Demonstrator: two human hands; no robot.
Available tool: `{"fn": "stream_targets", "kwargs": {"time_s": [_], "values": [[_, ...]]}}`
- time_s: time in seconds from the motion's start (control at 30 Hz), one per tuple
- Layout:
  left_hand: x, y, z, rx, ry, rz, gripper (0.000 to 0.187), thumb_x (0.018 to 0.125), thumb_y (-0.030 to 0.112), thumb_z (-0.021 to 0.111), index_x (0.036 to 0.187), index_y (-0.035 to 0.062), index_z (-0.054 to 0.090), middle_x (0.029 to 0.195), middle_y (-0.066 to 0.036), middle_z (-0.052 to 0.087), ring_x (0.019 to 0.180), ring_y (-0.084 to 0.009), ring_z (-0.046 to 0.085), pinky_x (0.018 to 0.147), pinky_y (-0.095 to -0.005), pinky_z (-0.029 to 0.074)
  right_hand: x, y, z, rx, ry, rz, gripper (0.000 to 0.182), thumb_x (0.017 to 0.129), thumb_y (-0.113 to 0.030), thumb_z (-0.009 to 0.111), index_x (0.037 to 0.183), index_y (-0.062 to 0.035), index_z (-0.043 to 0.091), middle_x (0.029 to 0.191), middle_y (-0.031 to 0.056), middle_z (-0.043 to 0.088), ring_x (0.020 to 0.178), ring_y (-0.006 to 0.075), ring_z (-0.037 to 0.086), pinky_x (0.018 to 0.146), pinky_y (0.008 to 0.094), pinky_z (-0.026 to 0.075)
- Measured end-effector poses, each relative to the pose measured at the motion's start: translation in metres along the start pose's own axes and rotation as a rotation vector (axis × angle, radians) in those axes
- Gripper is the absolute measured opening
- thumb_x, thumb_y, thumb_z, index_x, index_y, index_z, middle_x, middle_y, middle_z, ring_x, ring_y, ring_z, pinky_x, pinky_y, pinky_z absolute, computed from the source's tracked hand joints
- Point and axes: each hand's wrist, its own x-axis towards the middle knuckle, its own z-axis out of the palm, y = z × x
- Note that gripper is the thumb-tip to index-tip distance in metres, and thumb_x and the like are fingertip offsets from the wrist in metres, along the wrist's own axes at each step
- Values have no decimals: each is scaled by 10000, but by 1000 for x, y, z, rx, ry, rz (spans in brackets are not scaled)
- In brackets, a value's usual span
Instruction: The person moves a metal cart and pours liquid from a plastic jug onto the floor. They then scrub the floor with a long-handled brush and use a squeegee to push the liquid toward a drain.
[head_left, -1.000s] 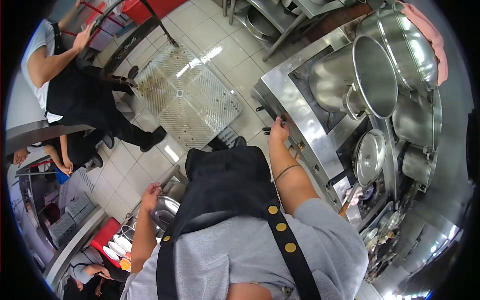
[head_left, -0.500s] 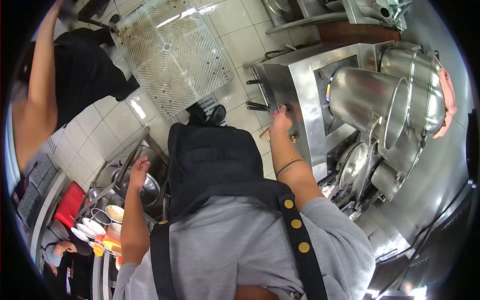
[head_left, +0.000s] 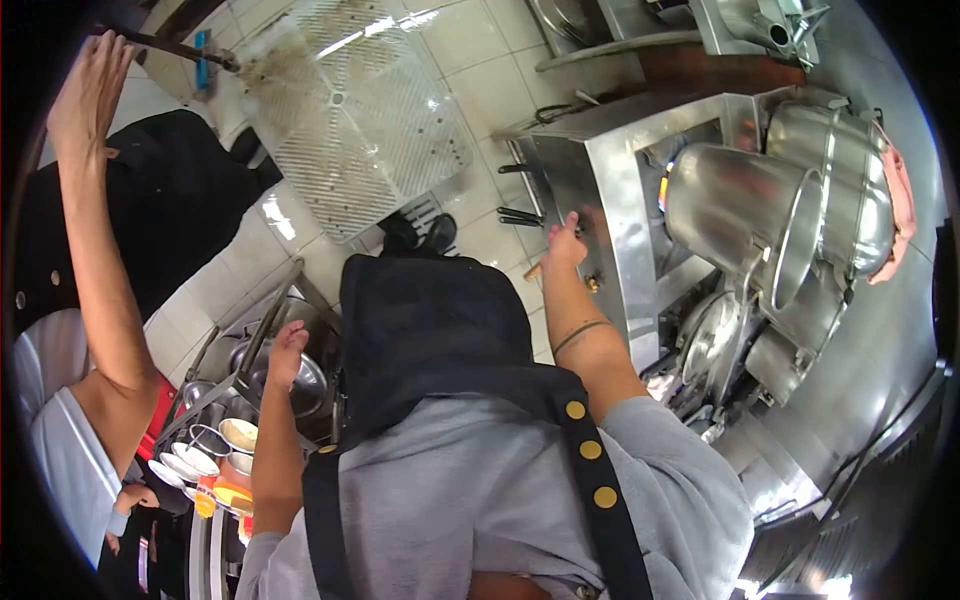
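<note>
Landmark: the boxy stainless-steel stove unit (head_left: 590,190), right of the person's black apron. Right hand (head_left: 565,245) is on the stove unit's front edge, fingers curled on a knob or the rim there; cannot tell which, the grip is too small to read. Short black control levers (head_left: 520,215) stick out of the stove unit's front just left of that hand. Forearm with a thin dark band runs from the hand back toward the grey shirt.

Left hand (head_left: 287,352) is well left of the stove unit, across the apron, loosely curled with fingers bent, holding nothing visible. It hangs just over a round shiny steel bowl (head_left: 300,385) on a wire rack (head_left: 235,375); touching or not, cannot tell. Small round steel dishes (head_left: 200,445) sit further down-left on the same rack.

On top of the stove unit: a large steel stockpot lying tilted on its side (head_left: 745,215), open mouth facing right. Behind it, a second big steel pot (head_left: 850,190) with a pink cloth (head_left: 897,200) draped on its far rim. Below the stove unit's right end, a round steel lid (head_left: 708,335).

Floor left of the stove unit: a clear perforated plastic mat (head_left: 345,120) on white tiles. Far left, a co-worker's raised hand (head_left: 85,85), fingers spread, well apart from the stove unit.
</note>
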Motion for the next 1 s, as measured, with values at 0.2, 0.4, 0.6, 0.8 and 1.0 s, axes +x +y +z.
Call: {"fn": "stream_targets", "kwargs": {"time_s": [0.2,0.4,0.6,0.8,1.0], "values": [[-11,28,1,59,21,-34,377,985,158,677,1340,43,624,1093,-36,695,1023,-120,629,954,-266,477,24,16,8,-80,7,-65,564,889,-438,790,1062,85,668,948,155,746,808,227,729,700,363,574],[-14,42,2,80,39,16,389,975,139,665,1340,18,612,1115,-62,701,1043,-145,642,965,-287,485,24,17,5,14,-35,-18,535,917,-408,771,1069,94,664,1039,176,735,848,256,732,761,369,581],[-12,34,-1,89,55,28,386,955,157,679,1313,17,638,1141,-83,708,1055,-167,653,965,-306,501,2,4,3,-11,-84,36,507,921,-418,767,1023,70,676,970,159,725,789,232,704,709,359,563],[-12,30,10,53,74,81,392,959,172,693,1301,-10,634,1116,-86,714,1035,-159,656,947,-303,507,-35,13,0,-584,-906,-3,477,892,-395,790,1079,32,692,867,110,721,730,178,680,619,327,531],[21,7,4,139,-7,70,393,951,202,692,1285,-1,650,1148,-98,723,1064,-183,667,963,-324,509,-116,-81,34,-752,-1177,-779,633,859,-386,801,1301,37,638,1091,154,744,967,245,715,884,361,552]]}}
